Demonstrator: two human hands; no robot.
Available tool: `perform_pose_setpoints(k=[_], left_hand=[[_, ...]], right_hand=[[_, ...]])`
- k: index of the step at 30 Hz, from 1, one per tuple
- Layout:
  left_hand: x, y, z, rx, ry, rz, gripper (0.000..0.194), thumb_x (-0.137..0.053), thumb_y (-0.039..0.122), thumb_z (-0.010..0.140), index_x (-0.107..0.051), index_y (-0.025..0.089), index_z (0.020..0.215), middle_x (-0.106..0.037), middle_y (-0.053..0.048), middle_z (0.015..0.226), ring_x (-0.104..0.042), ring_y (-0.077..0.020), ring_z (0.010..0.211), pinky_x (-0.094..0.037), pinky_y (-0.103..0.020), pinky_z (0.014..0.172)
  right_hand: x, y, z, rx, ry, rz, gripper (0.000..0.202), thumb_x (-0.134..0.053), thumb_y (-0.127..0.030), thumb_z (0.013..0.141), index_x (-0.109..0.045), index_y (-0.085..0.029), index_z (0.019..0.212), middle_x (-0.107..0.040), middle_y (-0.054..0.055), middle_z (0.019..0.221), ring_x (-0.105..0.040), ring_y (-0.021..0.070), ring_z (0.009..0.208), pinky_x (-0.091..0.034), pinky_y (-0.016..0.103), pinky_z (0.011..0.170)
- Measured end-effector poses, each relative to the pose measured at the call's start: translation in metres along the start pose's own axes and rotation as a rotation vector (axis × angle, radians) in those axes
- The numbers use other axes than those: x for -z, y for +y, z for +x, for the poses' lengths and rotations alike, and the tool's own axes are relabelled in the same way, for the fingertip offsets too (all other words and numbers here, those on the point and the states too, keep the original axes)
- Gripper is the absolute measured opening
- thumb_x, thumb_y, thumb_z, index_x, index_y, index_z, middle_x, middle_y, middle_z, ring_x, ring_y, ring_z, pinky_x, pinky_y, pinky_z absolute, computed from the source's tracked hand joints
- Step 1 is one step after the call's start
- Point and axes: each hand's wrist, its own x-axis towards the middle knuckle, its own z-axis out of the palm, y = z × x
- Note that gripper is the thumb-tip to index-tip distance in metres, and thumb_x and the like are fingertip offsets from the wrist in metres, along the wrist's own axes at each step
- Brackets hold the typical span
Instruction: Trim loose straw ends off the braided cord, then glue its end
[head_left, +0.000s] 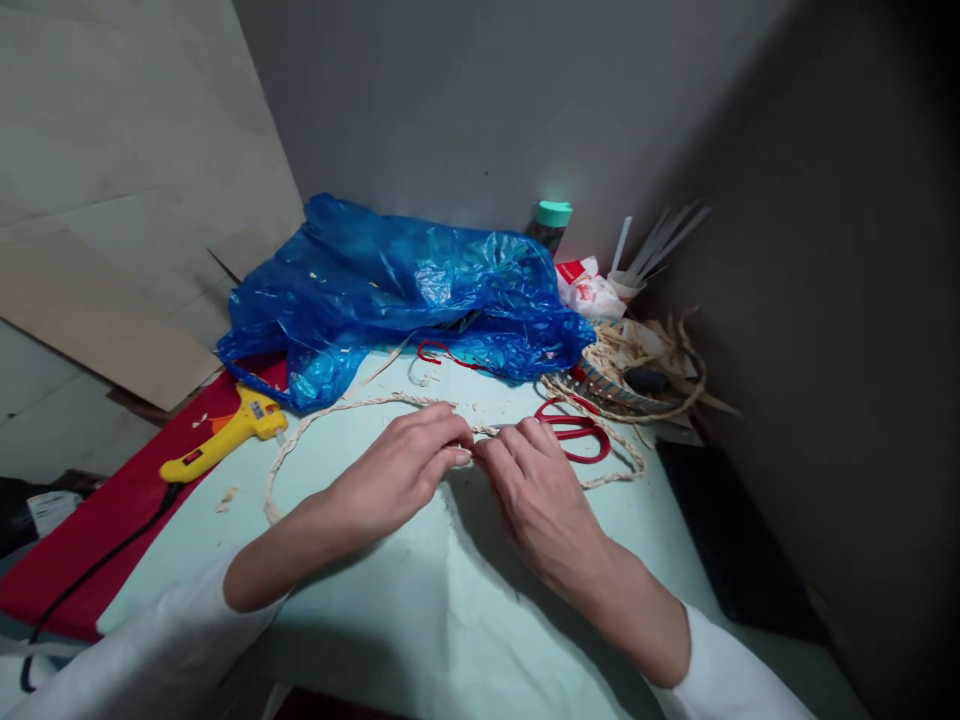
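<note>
A pale braided cord (360, 402) of straw-like fibre loops across the table, passing behind both wrists. My left hand (409, 460) pinches the cord near the middle, thumb and fingers pressed together. Close beside it, almost touching, my right hand (536, 490) is closed on the same cord, its fingertips meeting the left ones. The exact bit between the fingers is mostly hidden. Red-handled scissors (581, 432) lie just behind the right hand, with the blades out of sight. More of the braid (636, 462) curves round to the right of the scissors.
A blue plastic bag (390, 270) spreads along the back. On the left lies a yellow glue gun (232, 432) with a black cable. A basket (622, 390) of dry fibre, a cup of white sticks (628, 285) and a green-capped bottle (553, 215) stand behind; a dark flat object (735, 540) lies right.
</note>
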Motion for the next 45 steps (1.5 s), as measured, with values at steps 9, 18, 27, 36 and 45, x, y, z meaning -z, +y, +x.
perform_pose_setpoints(k=[9,18,27,36,45], left_hand=[[-0.002,0.003,0.004,0.113,0.084,-0.218,0.019,-0.059,0.021,0.09,-0.075,0.018,0.081,-0.072,-0.005,0.081,-0.062,-0.0194,0.079,-0.042,-0.028,0.075],[-0.003,-0.008,0.004,0.34,0.072,-0.726,0.023,-0.066,0.031,0.084,-0.068,0.014,0.069,-0.046,0.002,0.055,-0.028,-0.0069,0.046,-0.015,-0.023,0.043],[0.001,-0.01,0.003,0.351,0.156,-0.932,0.021,-0.066,0.032,0.084,-0.062,0.014,0.074,-0.043,0.004,0.062,-0.031,-0.0046,0.049,-0.018,-0.019,0.045],[0.009,-0.01,0.003,0.37,0.25,-1.005,0.022,-0.066,0.032,0.084,-0.065,0.013,0.073,-0.042,0.004,0.062,-0.03,-0.0034,0.051,-0.02,-0.016,0.045],[0.007,-0.013,0.006,0.37,0.354,-1.044,0.021,-0.068,0.03,0.084,-0.064,0.013,0.072,-0.047,0.002,0.064,-0.033,-0.003,0.051,-0.022,-0.015,0.043]], right_hand=[[0.026,0.03,0.005,-0.042,0.131,0.108,0.018,-0.045,-0.016,0.099,-0.063,-0.014,0.104,-0.066,0.009,0.088,-0.053,0.021,0.081,-0.042,0.034,0.073],[0.038,0.082,-0.008,-0.233,-0.2,-0.102,0.024,-0.043,-0.017,0.098,-0.066,-0.016,0.105,-0.07,0.011,0.096,-0.063,0.0222,0.086,-0.046,0.031,0.072],[0.001,0.091,-0.019,-0.13,-0.247,-0.236,0.03,-0.041,-0.005,0.085,-0.064,-0.015,0.101,-0.07,0.017,0.1,-0.062,0.0294,0.094,-0.048,0.043,0.081],[0.01,0.109,-0.015,-0.112,-0.116,-0.16,0.029,-0.049,-0.013,0.08,-0.055,-0.013,0.108,-0.065,0.016,0.095,-0.065,0.026,0.084,-0.054,0.036,0.073],[0.032,0.097,-0.009,-0.297,-0.115,0.09,0.047,-0.047,-0.04,0.093,-0.057,-0.012,0.13,-0.071,0.018,0.107,-0.07,0.028,0.086,-0.055,0.037,0.072]])
